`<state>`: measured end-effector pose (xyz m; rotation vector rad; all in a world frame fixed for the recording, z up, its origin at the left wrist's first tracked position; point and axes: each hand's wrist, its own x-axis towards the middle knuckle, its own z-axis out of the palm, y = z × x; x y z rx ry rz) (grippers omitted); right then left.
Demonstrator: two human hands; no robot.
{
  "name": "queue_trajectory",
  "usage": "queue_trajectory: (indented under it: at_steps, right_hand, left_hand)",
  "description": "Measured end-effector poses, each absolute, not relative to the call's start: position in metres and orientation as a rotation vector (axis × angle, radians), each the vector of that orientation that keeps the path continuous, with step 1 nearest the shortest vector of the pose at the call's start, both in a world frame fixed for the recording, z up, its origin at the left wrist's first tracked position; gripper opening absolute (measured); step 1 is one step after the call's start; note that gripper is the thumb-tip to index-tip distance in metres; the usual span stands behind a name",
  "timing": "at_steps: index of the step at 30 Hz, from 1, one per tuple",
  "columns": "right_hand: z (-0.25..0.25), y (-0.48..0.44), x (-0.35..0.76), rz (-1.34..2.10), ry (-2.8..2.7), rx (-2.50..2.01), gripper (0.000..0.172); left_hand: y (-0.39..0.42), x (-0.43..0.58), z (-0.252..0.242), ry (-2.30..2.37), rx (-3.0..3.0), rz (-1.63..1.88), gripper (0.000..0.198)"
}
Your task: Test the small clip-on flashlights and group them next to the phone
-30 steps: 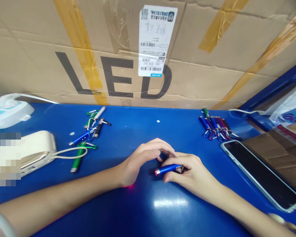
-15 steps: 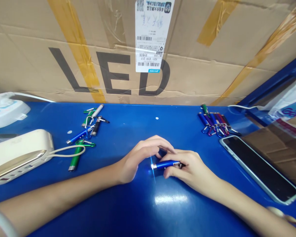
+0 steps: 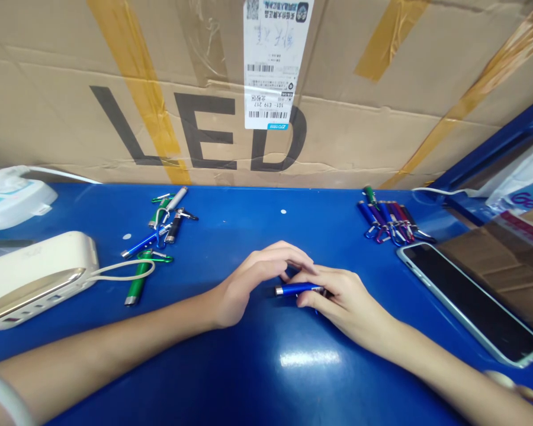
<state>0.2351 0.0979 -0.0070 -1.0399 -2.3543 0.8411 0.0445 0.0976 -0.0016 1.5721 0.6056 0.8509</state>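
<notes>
A slim glossy blue metal pen (image 3: pixel 295 289) has a silver tip. Left of it lies a green metal pen (image 3: pixel 137 278); right of it, a bunch of blue and purple metal pens (image 3: pixel 384 219). Beyond it, a tan cardboard carton (image 3: pixel 48 124) shows black LED lettering (image 3: pixel 204 130) under amber tape stripes (image 3: pixel 135 89). Beneath it spreads a deep blue tabletop (image 3: pixel 266 378).

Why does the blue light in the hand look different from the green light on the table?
The blue light is held in the right hand, but the green light lies on the table. The blue light points sideways toward the left hand; the green light points toward the person. Both are slim tubes with silver tips.
</notes>
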Motion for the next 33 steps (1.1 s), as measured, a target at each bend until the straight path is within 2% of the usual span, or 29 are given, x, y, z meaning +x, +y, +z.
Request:
queue_trajectory:
  at_steps: [8,21,28,31,33]
  right_hand:
    - [-0.005,0.097,0.235,0.897,-2.328,-1.052,0.027]
    - [-0.007,0.099,0.237,0.851,-2.409,-1.006,0.040]
    - [-0.006,0.101,0.239,0.745,-2.374,-1.119,0.029]
    - [-0.010,0.108,0.244,0.708,-2.260,-1.306,0.033]
    - [-0.013,0.115,0.250,0.607,-2.177,-1.414,0.029]
  left_hand:
    - [0.099,0.046,-0.002,0.590,1.550,0.840,0.040]
    - [0.097,0.046,-0.003,0.584,1.562,0.849,0.039]
    - [0.099,0.051,-0.010,1.046,1.431,1.187,0.021]
    - [0.099,0.053,-0.009,1.152,1.448,1.174,0.018]
    - [0.098,0.053,-0.008,1.176,1.503,1.138,0.018]
